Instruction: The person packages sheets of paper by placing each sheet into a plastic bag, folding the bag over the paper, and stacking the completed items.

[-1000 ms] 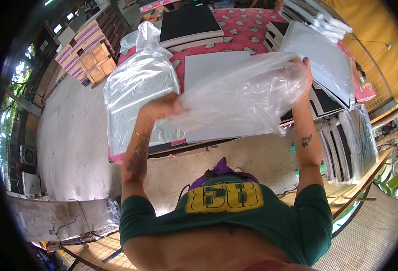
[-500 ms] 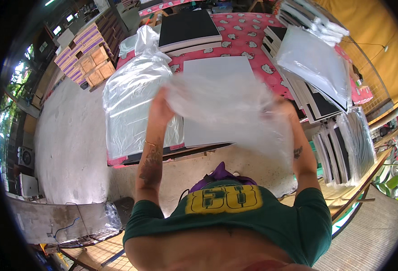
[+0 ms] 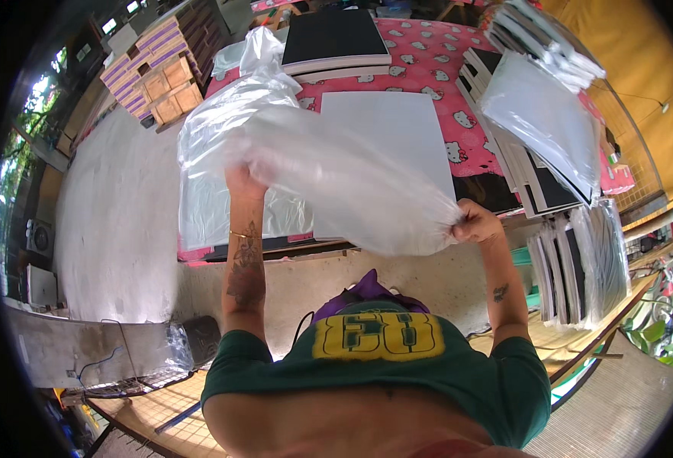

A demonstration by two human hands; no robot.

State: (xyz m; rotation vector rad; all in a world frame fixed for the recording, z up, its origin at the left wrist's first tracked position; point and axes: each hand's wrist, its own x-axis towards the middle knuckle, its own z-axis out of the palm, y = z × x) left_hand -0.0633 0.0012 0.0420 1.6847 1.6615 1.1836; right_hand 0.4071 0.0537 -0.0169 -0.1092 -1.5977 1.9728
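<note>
A clear plastic bag (image 3: 352, 183) stretches slantwise between my hands, blurred by motion. My right hand (image 3: 479, 223) is closed on its gathered corner, just off the table's near right edge. Higher and to the left, my left hand (image 3: 246, 182) grips the other end; its fingertips are partly veiled by the plastic. Under the bag, a flat white board (image 3: 386, 122) lies on the table and is partly covered from view. Beside it on the left, a pile of clear plastic bags (image 3: 207, 126) spreads over the table, with my left hand above it.
The table has a pink patterned cover (image 3: 417, 49). A stack of black-topped boards (image 3: 335, 38) sits at the back. On the right lie fanned boards and a plastic-wrapped board (image 3: 539, 107); more boards (image 3: 561, 267) stand upright below them. Stacked boxes (image 3: 153, 69) are at far left.
My hands have moved apart, the left one leftward and the right one down toward me. The bag, held across the white board before, is now pulled out slantwise.
</note>
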